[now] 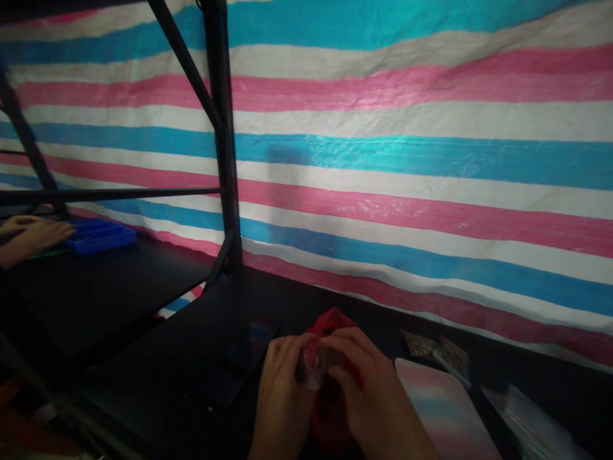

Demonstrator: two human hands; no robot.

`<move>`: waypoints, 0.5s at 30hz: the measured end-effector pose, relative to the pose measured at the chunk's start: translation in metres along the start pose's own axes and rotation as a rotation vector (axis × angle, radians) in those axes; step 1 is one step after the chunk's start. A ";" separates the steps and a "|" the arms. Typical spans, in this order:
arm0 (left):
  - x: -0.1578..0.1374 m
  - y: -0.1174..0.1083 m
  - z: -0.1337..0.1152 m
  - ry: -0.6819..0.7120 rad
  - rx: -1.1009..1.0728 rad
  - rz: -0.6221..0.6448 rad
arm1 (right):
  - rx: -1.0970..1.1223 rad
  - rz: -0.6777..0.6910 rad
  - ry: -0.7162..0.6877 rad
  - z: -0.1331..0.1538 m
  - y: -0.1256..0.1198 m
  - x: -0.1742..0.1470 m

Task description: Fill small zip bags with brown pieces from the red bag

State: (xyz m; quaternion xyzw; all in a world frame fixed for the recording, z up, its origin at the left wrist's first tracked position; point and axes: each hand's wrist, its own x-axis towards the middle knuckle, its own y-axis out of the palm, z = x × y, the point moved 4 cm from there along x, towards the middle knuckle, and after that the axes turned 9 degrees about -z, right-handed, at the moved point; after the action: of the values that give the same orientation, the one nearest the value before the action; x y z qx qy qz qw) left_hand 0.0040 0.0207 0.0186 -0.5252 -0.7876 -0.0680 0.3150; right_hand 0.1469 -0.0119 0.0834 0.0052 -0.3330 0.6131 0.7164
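Observation:
Low in the middle of the view, my left hand [283, 383] has its fingers closed on a small clear plastic bag [312, 370]. Facing it, my right hand [366, 383] curls thumb and fingers together at the bag's right side. Whatever is between those fingertips is too dark and small to make out. Under and behind both hands lies a red container or pouch [335, 317] with dark contents, largely covered by my hands.
Right of my hands are a pale flat glossy panel [445, 402], filled small bags [421, 345] and clear zip bags [536, 418]. A dark flat object [244, 358] lies left. A black post [223, 140] stands behind; another person's hands [41, 235] touch a blue tray [103, 237].

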 end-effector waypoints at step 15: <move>-0.001 0.006 0.000 -0.098 -0.086 0.085 | -0.171 -0.049 -0.139 0.007 -0.003 0.003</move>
State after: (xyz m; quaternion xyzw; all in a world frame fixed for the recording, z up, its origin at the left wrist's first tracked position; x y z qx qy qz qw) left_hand 0.0098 0.0226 0.0162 -0.5739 -0.7755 -0.0623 0.2556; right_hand 0.1461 -0.0130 0.0915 -0.0053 -0.4330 0.5628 0.7041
